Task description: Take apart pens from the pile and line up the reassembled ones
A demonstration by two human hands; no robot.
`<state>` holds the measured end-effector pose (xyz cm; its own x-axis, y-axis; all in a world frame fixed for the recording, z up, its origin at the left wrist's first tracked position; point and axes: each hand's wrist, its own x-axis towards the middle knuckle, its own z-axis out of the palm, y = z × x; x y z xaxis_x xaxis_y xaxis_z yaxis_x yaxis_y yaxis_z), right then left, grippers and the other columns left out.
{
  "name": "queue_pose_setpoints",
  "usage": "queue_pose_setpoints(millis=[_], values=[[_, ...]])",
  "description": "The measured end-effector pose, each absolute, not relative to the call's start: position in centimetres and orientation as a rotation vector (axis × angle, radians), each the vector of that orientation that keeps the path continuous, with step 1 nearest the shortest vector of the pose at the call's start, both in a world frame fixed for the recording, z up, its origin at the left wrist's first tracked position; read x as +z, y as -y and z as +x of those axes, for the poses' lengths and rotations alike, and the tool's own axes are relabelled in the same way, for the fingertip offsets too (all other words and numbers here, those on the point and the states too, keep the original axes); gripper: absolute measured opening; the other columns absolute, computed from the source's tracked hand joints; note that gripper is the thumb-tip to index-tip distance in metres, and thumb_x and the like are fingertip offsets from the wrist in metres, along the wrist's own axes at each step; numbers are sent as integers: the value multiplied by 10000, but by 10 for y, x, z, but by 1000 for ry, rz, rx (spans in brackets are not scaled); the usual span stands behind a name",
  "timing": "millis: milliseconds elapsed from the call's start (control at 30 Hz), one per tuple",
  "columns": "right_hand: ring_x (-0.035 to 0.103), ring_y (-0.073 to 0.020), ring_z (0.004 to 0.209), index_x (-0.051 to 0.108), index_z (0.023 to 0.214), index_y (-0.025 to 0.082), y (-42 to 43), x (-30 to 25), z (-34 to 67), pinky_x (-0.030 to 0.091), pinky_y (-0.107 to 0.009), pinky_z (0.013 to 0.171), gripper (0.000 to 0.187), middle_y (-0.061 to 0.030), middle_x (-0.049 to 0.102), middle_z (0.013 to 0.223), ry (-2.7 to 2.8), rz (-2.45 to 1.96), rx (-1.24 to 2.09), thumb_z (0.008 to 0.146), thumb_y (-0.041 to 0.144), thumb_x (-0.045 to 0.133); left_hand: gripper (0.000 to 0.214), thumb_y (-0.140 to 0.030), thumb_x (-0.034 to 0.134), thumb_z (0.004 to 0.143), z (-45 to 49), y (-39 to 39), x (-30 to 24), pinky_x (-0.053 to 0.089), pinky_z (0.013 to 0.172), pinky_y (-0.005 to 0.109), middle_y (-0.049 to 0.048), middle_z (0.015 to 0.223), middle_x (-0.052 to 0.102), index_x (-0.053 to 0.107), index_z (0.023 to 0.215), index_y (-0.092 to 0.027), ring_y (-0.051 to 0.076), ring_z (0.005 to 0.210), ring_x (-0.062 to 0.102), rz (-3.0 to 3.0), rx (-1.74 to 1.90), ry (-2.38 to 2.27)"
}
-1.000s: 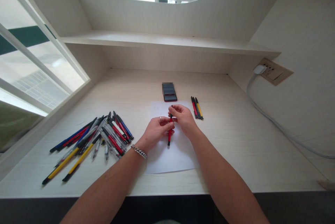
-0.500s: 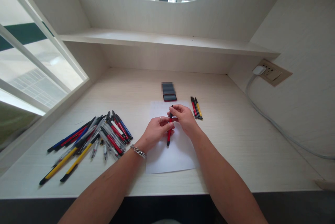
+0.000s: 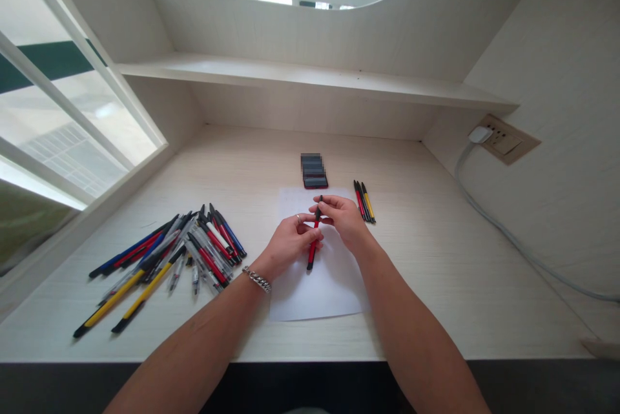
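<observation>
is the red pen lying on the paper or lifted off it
Lifted. The red pen is held in both hands, left hand and right hand, tilted above the paper; whether its lower tip touches is unclear.

A pale wooden desk (image 3: 436, 272) fills the middle of the frame. At centre lies a white sheet of paper (image 3: 320, 294), with a small dark case (image 3: 314, 172) just above it. A heap of pens (image 3: 169, 259) (red, blue, yellow, clear) sprawls at lower left; three pens (image 3: 364, 201) lie together right of centre.
</observation>
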<state>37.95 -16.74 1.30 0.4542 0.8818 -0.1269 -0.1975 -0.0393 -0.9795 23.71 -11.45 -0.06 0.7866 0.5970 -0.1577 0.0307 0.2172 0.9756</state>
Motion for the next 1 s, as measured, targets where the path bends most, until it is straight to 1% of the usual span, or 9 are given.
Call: queue_pose_setpoints(millis=[67, 200, 300, 467, 567, 667, 767, 867, 1000], values=[[643, -165, 749, 680, 921, 176, 169, 17, 379, 477, -309, 689, 298, -62, 720, 859, 661, -1314, 994, 685, 355, 709, 363, -266, 695, 762, 237, 115, -1, 518, 558, 257, 85, 770, 689, 609, 1084, -122, 175, 662, 671, 1297, 409, -572], [631, -154, 764, 688, 940, 182, 170, 23, 380, 449, -268, 655, 303, -74, 727, 905, 632, -1358, 913, 699, 365, 698, 337, -266, 700, 748, 236, 118, 2, 512, 538, 264, 67, 725, 667, 608, 1039, -124, 170, 621, 660, 1246, 372, -572], [624, -147, 747, 684, 936, 176, 169, 28, 387, 445, -252, 640, 329, -79, 726, 902, 562, -1319, 886, 670, 365, 727, 307, -249, 695, 748, 235, 120, 9, 517, 556, 283, 64, 708, 653, 612, 1017, -126, 174, 619, 656, 1238, 346, -585], [606, -119, 688, 691, 927, 177, 159, 33, 406, 463, -255, 661, 331, -52, 708, 859, 486, -1255, 812, 650, 348, 749, 262, -205, 655, 775, 228, 117, 20, 529, 579, 303, 74, 733, 652, 613, 1020, -126, 173, 623, 655, 1262, 305, -655], [608, -138, 671, 708, 933, 170, 149, 26, 408, 466, -279, 654, 323, -56, 704, 830, 656, -1461, 748, 676, 366, 720, 263, -204, 653, 781, 223, 111, 20, 546, 609, 324, 71, 747, 652, 606, 1029, -131, 168, 626, 653, 1223, 349, -683], [612, -168, 659, 693, 974, 182, 138, 14, 398, 438, -287, 617, 346, -57, 702, 769, 880, -1822, 566, 683, 367, 715, 266, -205, 661, 780, 219, 106, 16, 553, 612, 330, 68, 733, 651, 596, 1026, -127, 162, 610, 647, 1150, 416, -716], [609, -180, 693, 690, 857, 201, 130, 5, 384, 403, -282, 620, 222, -57, 704, 772, 1051, -2093, 366, 702, 359, 695, 274, -202, 676, 771, 218, 104, 12, 558, 607, 336, 64, 715, 648, 591, 1019, -125, 163, 598, 644, 1102, 457, -724], [599, -187, 702, 673, 721, 200, 124, -1, 374, 368, -281, 617, 118, -59, 694, 739, 1187, -2229, 264, 736, 314, 647, 273, -198, 683, 768, 218, 102, 10, 567, 612, 345, 60, 711, 649, 588, 1014, -128, 165, 599, 647, 1072, 460, -723], [590, -191, 701, 666, 710, 199, 124, -6, 370, 350, -282, 614, 95, -61, 685, 720, 1266, -2264, 212, 755, 264, 614, 272, -191, 696, 757, 219, 102, 6, 572, 597, 345, 59, 705, 651, 582, 996, -130, 169, 596, 652, 1045, 453, -699]])
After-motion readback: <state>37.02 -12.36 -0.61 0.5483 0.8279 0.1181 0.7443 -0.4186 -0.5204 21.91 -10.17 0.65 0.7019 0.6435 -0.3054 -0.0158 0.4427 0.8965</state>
